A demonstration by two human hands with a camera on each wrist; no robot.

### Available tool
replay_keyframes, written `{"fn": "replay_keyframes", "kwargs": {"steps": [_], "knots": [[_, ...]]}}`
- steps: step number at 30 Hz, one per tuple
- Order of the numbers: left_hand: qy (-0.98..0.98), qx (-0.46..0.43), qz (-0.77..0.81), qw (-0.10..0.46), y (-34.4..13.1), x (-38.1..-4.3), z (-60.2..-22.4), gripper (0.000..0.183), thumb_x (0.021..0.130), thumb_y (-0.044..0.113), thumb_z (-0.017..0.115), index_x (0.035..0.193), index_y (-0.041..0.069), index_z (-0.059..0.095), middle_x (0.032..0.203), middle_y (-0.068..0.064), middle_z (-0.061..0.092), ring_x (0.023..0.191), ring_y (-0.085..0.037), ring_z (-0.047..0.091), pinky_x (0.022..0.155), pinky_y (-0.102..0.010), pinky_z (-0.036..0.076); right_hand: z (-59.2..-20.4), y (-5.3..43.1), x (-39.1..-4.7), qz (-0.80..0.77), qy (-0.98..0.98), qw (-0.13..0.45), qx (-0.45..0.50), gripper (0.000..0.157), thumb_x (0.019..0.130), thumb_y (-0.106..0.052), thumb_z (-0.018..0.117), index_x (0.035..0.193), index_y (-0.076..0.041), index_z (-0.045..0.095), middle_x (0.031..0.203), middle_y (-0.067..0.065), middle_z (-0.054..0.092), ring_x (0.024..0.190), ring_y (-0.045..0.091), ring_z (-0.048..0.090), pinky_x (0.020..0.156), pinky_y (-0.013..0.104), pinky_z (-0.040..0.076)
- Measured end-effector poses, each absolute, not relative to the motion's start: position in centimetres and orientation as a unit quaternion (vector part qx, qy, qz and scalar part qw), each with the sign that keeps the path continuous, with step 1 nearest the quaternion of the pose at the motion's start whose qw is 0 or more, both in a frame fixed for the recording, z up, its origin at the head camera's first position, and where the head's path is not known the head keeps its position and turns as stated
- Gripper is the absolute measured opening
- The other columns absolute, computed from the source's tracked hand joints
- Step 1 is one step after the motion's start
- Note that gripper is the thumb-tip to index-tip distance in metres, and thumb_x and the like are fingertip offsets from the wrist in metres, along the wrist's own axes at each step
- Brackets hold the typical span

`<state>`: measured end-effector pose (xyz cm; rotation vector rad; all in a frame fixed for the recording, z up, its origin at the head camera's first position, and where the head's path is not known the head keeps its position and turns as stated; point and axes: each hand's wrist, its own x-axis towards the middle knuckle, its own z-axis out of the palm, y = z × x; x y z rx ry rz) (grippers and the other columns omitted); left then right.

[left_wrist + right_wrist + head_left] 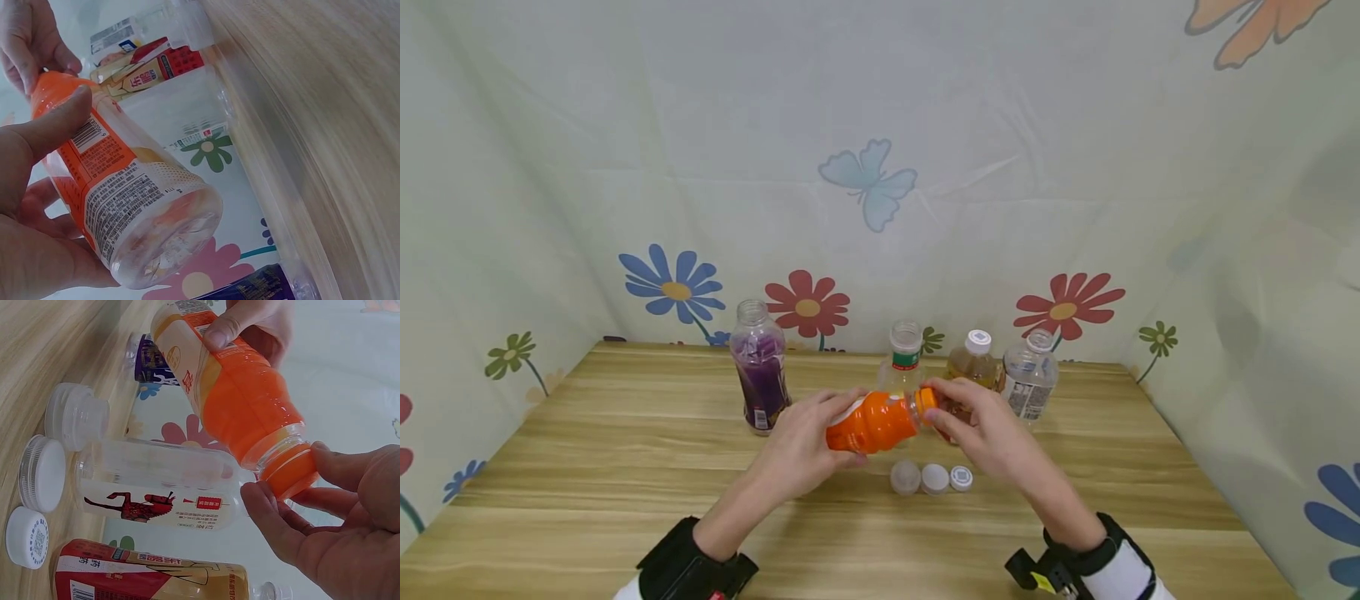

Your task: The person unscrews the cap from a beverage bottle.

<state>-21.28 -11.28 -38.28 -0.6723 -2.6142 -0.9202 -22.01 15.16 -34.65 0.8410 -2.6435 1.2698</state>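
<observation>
My left hand (805, 442) grips an orange-labelled drink bottle (876, 423) around its body and holds it tilted above the table. In the left wrist view, the clear base of the bottle (172, 240) faces the camera. At the neck, my right hand (988, 425) pinches the orange cap (290, 470) between thumb and fingers. The cap sits at the bottle's mouth; whether it is screwed on or loose I cannot tell. Below the held bottle lie a translucent cap (906, 477) and two white caps, one plain (936, 479) and one with a printed top (961, 478).
An uncapped purple-labelled bottle (762, 367) stands at left on the wooden table (647, 467). Behind the hands stand a clear bottle (906, 354), an amber bottle with a white top (973, 362) and an uncapped clear bottle (1030, 375). A flowered curtain (722, 167) backs the table.
</observation>
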Motion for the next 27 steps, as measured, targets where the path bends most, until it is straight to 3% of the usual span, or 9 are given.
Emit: {"fn": "replay_keyframes", "kwargs": {"steps": [14, 21, 25, 27], "knots": [[-0.909, -0.229, -0.322, 0.135, -11.39, -21.4, -38.35, 0.081, 0.069, 0.02, 0.098, 0.141, 0.01, 0.063, 0.126, -0.009, 0.068, 0.114, -0.029, 0.064, 0.1, -0.053, 0.05, -34.83, 15.08, -22.14, 0.423, -0.854, 0.058, 0.297, 0.041, 0.097, -0.001, 0.069, 0.136, 0.005, 0.061, 0.119, 0.014, 0.064, 0.076, 0.022, 0.06, 0.06, 0.026, 0.054], [-0.906, -0.224, -0.336, 0.125, -11.44, -21.5, -38.36, 0.082, 0.069, 0.02, 0.098, 0.142, 0.01, 0.062, 0.126, -0.009, 0.067, 0.114, -0.029, 0.065, 0.1, -0.052, 0.051, -35.23, 15.06, -22.44, 0.437, -0.84, 0.075, 0.312, 0.038, 0.096, -0.002, 0.07, 0.134, 0.003, 0.063, 0.121, 0.013, 0.065, 0.088, 0.022, 0.064, 0.067, 0.026, 0.058], [-0.906, -0.222, -0.341, 0.118, -11.44, -21.52, -38.41, 0.081, 0.069, 0.02, 0.098, 0.142, 0.011, 0.063, 0.127, -0.009, 0.067, 0.114, -0.028, 0.064, 0.1, -0.053, 0.051, -35.28, 14.93, -22.62, 0.451, -0.837, 0.068, 0.301, 0.036, 0.097, -0.009, 0.072, 0.131, 0.001, 0.063, 0.115, 0.009, 0.067, 0.093, 0.022, 0.066, 0.076, 0.028, 0.06], [-0.907, -0.221, -0.337, 0.118, -11.4, -21.48, -38.44, 0.08, 0.07, 0.02, 0.097, 0.142, 0.013, 0.063, 0.127, -0.008, 0.067, 0.115, -0.028, 0.063, 0.1, -0.053, 0.05, -35.22, 14.86, -22.62, 0.451, -0.845, 0.058, 0.282, 0.035, 0.1, -0.018, 0.069, 0.131, -0.002, 0.063, 0.109, 0.007, 0.067, 0.086, 0.023, 0.066, 0.072, 0.028, 0.059]]}}
